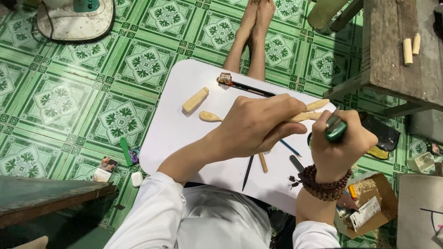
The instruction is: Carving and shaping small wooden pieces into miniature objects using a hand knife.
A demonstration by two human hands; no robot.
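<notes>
The person is sitting on the green tiled floor (83,106) with a white lap board (184,129) across the legs; all positions below are given relative to this board.

The left hand (258,124) is closing around a pale wooden workpiece (318,107) above the board's centre, with only the piece's far ends projecting toward the board's right edge. The right hand (344,143) is gripping a green-handled knife (335,129) at the board's right edge, with the tool meeting the workpiece close to the left fingers.

Risk assessment: the cutting end is working just beside the left fingertips, so a slip on the grain would likely drive it into them. The workpiece is being held in the air, unsupported, so a heavy stroke could twist it out of the grip.

On the board's far left area a wooden block (195,99) and a carved wooden spoon (210,116) are lying apart. A black pencil (248,173) and a thin wooden stick (262,162) are lying near the board's near edge.

Containers: an open cardboard box (385,196), off the board's near right corner, is holding wood shavings and small items that cannot be identified.
</notes>
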